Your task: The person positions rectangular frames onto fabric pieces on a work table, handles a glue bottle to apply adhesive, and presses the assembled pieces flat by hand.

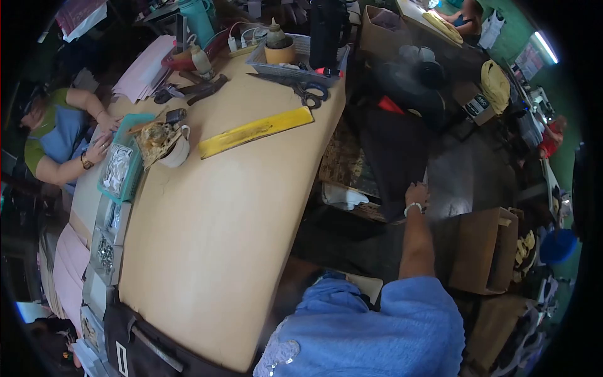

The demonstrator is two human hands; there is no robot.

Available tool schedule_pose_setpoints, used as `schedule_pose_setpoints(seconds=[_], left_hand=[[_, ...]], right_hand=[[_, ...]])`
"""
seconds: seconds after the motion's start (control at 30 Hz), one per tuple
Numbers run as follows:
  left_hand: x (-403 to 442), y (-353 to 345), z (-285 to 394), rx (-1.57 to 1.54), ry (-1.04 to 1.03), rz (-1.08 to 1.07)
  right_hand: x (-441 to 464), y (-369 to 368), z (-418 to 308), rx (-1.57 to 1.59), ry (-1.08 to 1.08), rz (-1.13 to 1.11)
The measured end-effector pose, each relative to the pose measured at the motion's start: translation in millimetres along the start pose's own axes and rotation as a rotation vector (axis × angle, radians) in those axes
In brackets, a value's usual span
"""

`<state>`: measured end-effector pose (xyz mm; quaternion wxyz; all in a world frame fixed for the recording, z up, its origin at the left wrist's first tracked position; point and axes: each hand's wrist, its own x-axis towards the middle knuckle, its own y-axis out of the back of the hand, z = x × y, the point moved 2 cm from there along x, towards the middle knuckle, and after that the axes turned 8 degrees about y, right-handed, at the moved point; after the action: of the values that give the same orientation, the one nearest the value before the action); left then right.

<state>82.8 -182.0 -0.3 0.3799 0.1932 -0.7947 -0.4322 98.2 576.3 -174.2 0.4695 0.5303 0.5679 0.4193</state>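
Now the right hand (417,196) touches dark material (399,147); I can't tell whether fingers (412,187) clamp.

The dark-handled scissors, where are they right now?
In the head view, the scissors lie above centre, near the upper right edge of the table, between the plastic basket and the yellow strip.

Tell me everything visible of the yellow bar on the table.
The yellow bar is long, flat and straight-edged, with dark smudges across its face; its material is unclear. It lies slantwise on the table, one end near the white cup, the other close to the scissors. Only the tabletop appears to touch it.
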Motion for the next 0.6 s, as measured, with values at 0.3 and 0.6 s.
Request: schedule_pose_setpoints(seconds=[0.3, 0.6], left_hand=[[-6, 180, 137, -1.203, -0.435, -0.072], [-51, 171, 228, -1.851, -0.744, -0.867]], right_hand=[[-72, 62, -74, 1.005, 0.529, 0.49], [-354, 159, -242, 1.448, 1.278, -0.953]])
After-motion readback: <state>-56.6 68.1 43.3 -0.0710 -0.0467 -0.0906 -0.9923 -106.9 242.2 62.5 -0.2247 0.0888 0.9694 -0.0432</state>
